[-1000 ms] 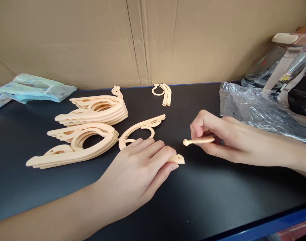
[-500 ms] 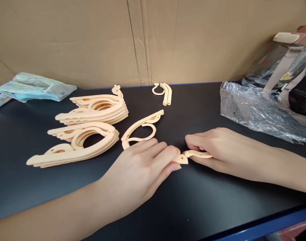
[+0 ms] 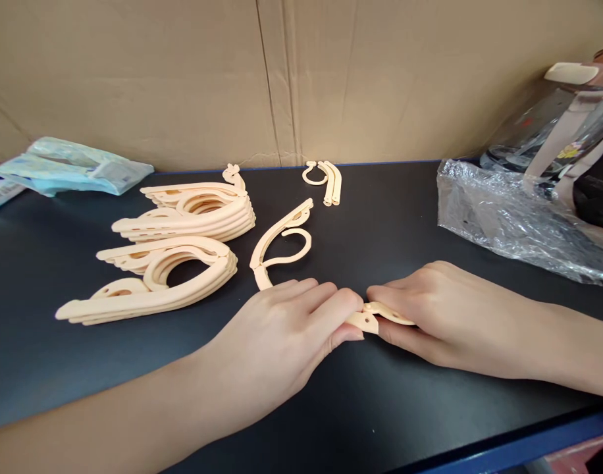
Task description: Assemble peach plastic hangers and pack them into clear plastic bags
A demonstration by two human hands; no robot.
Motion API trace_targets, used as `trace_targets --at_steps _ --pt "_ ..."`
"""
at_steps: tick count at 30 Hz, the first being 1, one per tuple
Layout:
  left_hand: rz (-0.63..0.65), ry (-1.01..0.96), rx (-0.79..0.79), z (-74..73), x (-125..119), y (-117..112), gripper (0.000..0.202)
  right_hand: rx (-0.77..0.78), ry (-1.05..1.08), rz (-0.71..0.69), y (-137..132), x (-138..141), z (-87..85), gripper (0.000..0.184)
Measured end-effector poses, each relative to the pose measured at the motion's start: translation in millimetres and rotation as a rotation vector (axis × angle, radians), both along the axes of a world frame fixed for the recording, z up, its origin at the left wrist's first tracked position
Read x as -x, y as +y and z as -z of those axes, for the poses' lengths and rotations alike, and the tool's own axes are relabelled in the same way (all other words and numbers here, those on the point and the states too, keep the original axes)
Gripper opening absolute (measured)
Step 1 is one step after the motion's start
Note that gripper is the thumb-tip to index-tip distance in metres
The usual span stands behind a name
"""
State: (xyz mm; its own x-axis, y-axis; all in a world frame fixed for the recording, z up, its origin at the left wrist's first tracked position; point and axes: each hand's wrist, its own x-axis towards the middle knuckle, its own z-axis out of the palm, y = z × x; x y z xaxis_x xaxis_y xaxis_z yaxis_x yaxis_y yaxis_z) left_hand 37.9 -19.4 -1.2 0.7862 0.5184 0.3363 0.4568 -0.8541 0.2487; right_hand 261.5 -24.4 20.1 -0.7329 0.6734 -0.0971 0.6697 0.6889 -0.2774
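A cream folding clothes hanger (image 3: 282, 255) lies over the table with its hook and one arm showing. Its other arm runs under my left hand (image 3: 294, 322), whose closed fingers grip it, and the arm's holed end pokes out by the thumb. My right hand (image 3: 432, 309) is closed on a small curved cream hanger piece (image 3: 391, 314), whose tip meets or overlaps that end. Whether the two are joined I cannot tell. To the left lie two stacks of folded hangers, a nearer one (image 3: 148, 306) and a farther one (image 3: 193, 224).
At the back of the black table (image 3: 380, 408) lie loose hanger parts (image 3: 335, 183). Crinkled clear plastic (image 3: 509, 217) and a clear bottle with a strap (image 3: 533, 138) are on the right. A light-blue packet (image 3: 74, 168) sits at the far left. Cardboard (image 3: 183, 85) stands behind.
The hanger under my left hand has swung, its free arm now steeper and its joint farther right. My right hand has brought the curved piece closer against the arm's end.
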Motion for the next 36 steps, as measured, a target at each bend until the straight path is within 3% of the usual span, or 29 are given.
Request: trace_targets --at_steps 8,13,15,20,27,36 --pt "0.044 -0.016 0.020 2.2 1.5 -0.2 0.019 0.119 -0.043 0.011 -3.7 -0.8 -7.4 0.032" --pt "-0.040 -0.163 0.209 2.1 4.7 13.1 0.019 0.289 -0.041 -0.148 -19.3 4.2 -15.2 0.034" --pt "-0.026 -0.150 0.218 -0.1 5.0 15.8 0.017 0.317 0.001 -0.085 -18.4 3.2 -17.7 0.038" --pt "0.012 -0.053 0.137 -3.7 5.2 13.6 0.016 0.309 0.131 0.093 3.3 -6.9 -20.0 0.032" --pt "0.033 -0.071 0.079 -0.9 9.5 13.7 0.013 0.280 0.302 0.057 15.1 -11.2 -9.3 0.037" --pt "0.042 -0.090 0.110 -2.4 6.1 13.2 0.016 0.230 0.178 0.075 8.2 -3.2 -7.1 0.034"
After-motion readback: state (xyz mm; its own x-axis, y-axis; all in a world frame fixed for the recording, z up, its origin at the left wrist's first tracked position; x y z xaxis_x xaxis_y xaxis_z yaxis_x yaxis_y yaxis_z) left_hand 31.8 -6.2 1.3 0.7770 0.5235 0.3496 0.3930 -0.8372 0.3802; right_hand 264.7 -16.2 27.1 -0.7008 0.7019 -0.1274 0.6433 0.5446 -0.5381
